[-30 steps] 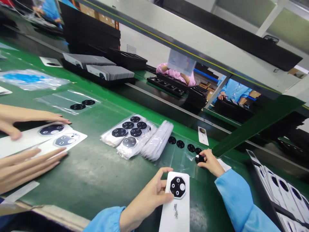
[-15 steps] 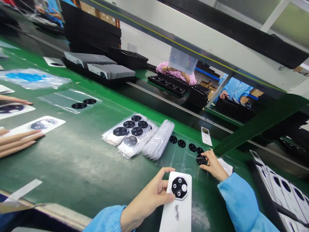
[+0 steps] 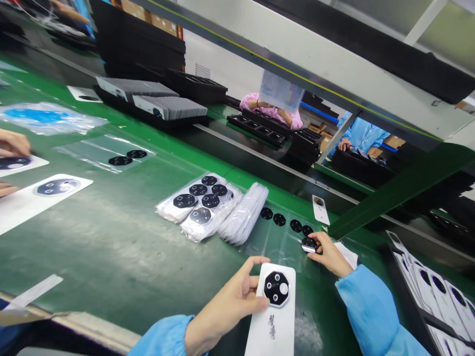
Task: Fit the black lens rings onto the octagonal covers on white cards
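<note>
My left hand (image 3: pixel 237 299) grips the left edge of a white phone-shaped panel (image 3: pixel 260 331) at the front of the table. On the panel's upper part sits a black octagonal camera plate with several lens rings, and dark print lies below it. To the right, my right hand (image 3: pixel 330 253) pinches a black lens cover disc (image 3: pixel 308 244) by its right edge; light glints off its lower half. Several more black discs (image 3: pixel 279 219) lie in a row on a clear plastic sheet (image 3: pixel 274 244) just beyond.
Bagged white panels with black discs (image 3: pixel 200 202) and a bundle of white sleeves (image 3: pixel 243 215) lie mid-table. At right stands a black tray of white panels (image 3: pixel 438 291). A green post (image 3: pixel 401 193) rises behind my right hand. A co-worker's hand (image 3: pixel 15 143) is at far left.
The disc in my right hand has tilted slightly and now catches the light. My left hand and panel stay put. At left, the co-worker's hands have drawn back over their panels.
</note>
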### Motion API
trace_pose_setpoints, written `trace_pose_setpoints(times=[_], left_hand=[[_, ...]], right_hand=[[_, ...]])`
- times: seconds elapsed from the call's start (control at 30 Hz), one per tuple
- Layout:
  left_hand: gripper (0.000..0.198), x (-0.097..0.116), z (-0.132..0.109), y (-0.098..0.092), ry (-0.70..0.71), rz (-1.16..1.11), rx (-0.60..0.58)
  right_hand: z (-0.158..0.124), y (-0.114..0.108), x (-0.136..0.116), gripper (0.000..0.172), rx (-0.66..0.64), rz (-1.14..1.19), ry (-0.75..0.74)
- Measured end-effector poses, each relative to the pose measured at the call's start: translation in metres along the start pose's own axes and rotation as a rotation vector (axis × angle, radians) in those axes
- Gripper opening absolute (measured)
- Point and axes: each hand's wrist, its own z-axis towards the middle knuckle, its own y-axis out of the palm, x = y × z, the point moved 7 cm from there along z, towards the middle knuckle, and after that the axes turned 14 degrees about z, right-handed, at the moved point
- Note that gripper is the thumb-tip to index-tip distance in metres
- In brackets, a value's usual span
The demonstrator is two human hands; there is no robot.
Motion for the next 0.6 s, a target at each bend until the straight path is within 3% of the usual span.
trace_pose_setpoints(times=[0.6], left_hand=[[0.060, -0.0012, -0.0002, -0.0021, -0.018, 0.000, 0.021]], right_hand=[[-0.0006, 0.0004, -0.0036, 0.035, -0.010, 0.003, 0.032]])
